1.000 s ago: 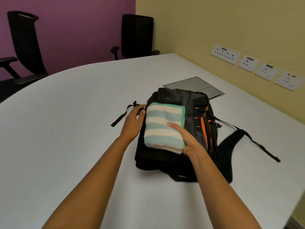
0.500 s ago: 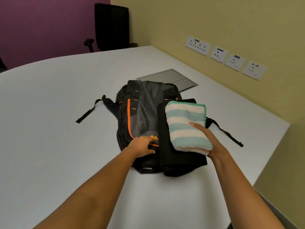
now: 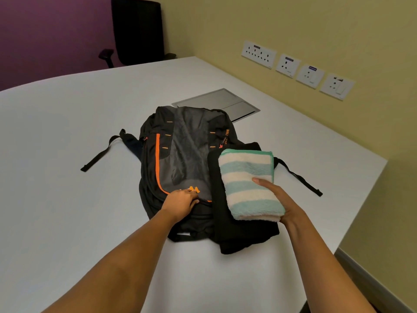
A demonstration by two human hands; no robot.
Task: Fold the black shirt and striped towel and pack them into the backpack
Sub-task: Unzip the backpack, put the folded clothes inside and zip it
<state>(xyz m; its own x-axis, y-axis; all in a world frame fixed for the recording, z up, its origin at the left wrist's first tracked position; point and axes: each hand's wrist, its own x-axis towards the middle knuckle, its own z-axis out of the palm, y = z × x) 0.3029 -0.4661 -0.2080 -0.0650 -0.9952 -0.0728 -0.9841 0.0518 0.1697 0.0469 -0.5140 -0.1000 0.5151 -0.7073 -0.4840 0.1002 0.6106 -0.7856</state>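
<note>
1. Head view: backpack [image 3: 185,159], black and grey with orange trim, lies flat on the white bench [image 3: 67,154], front panel up. Its long axis runs from near the person to far.
2. Loose straps trail out on the bench to both sides.
3. Black shirt [image 3: 243,236], folded, overlaps the backpack's right side; its long axis also runs near to far, and its near end rests on the bench.
4. Striped towel [image 3: 248,184], folded into a rectangle, sits on the shirt. Long axis near to far, stripes running across it.
5. Left hand [image 3: 180,203]: fingers curled on the backpack's near end by the orange trim; whether they pinch a zip pull, cannot tell.
6. Right hand [image 3: 282,202]: grips the towel's near right corner, thumb on top.
7. Beyond: metal hatch [image 3: 225,102] set in the bench, wall sockets [image 3: 258,54], black chair [image 3: 137,30].
</note>
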